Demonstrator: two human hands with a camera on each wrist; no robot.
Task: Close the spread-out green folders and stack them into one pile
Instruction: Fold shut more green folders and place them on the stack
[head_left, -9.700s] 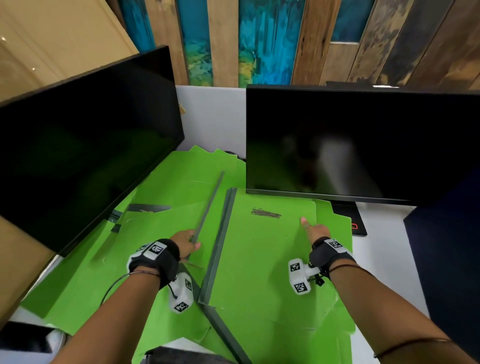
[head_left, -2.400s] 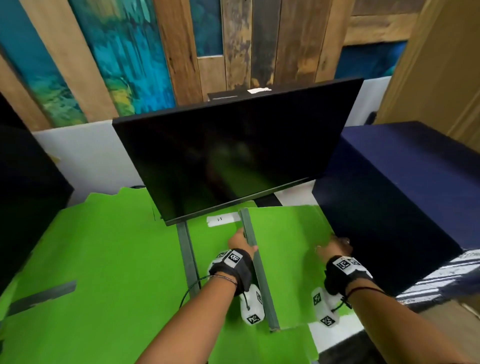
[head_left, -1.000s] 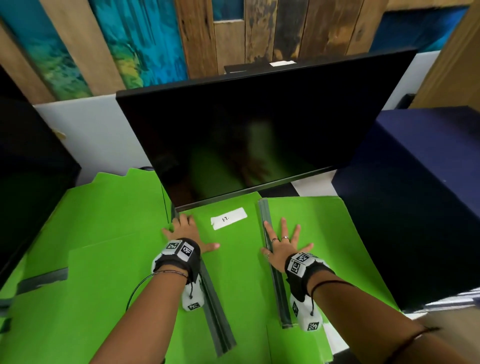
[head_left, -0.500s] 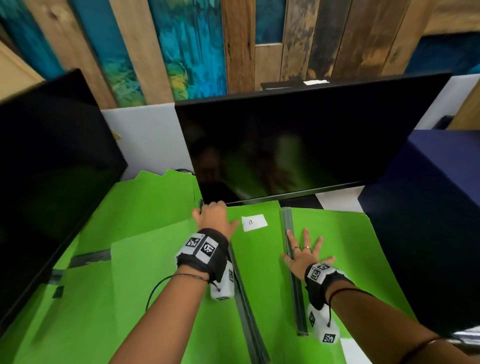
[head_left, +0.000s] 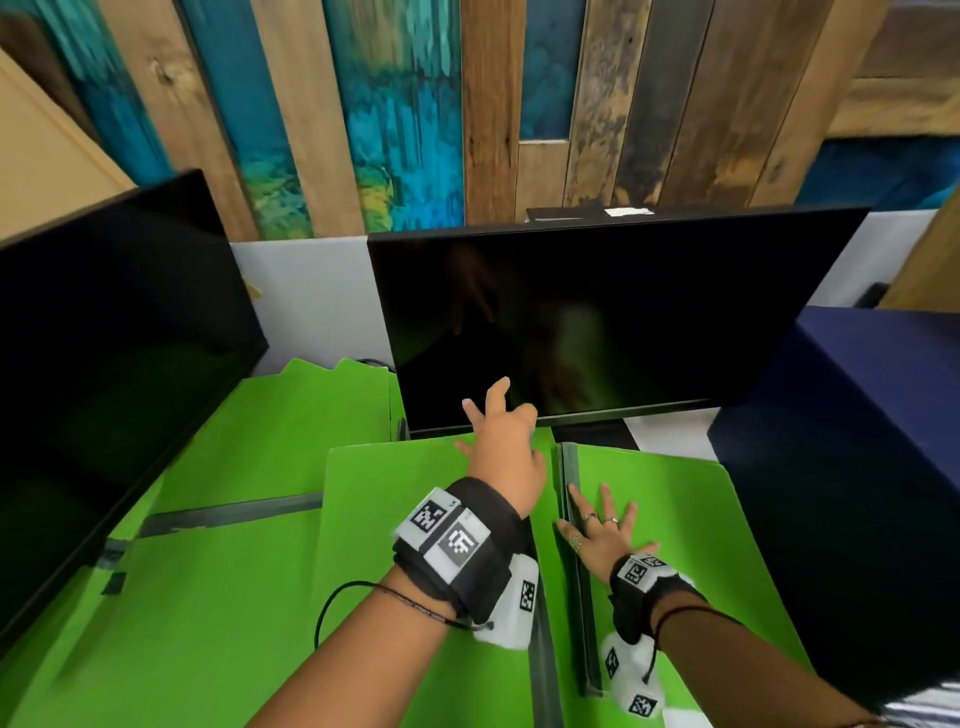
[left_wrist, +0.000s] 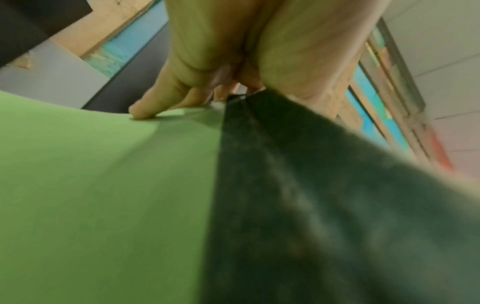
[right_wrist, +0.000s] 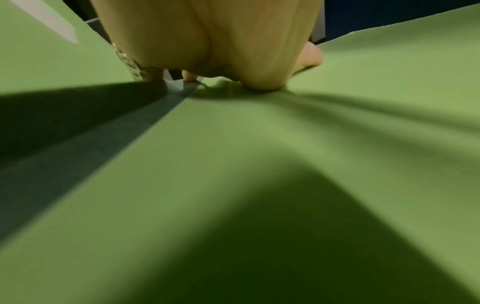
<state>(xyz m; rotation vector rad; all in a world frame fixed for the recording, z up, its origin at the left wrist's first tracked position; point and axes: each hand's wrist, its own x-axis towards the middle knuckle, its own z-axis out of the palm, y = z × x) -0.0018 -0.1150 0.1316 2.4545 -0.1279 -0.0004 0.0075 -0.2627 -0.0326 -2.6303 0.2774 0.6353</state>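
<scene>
Several green folders with grey spines lie overlapping on the desk. My left hand hovers over the far edge of the middle folder, fingers spread just under the monitor. In the left wrist view one fingertip of the left hand touches the green cover beside its dark spine. My right hand lies flat, fingers spread, on the right folder next to its spine. The right wrist view shows the right hand's palm pressed on that green cover.
A black monitor stands right behind the folders and a second one fills the left side. A dark blue block borders the folders on the right. More open green folders spread to the left and back.
My left hand has moved from lying flat on the left cover, forward and right to the folder's far edge, and lifted. The right hand stays flat on the right folder.
</scene>
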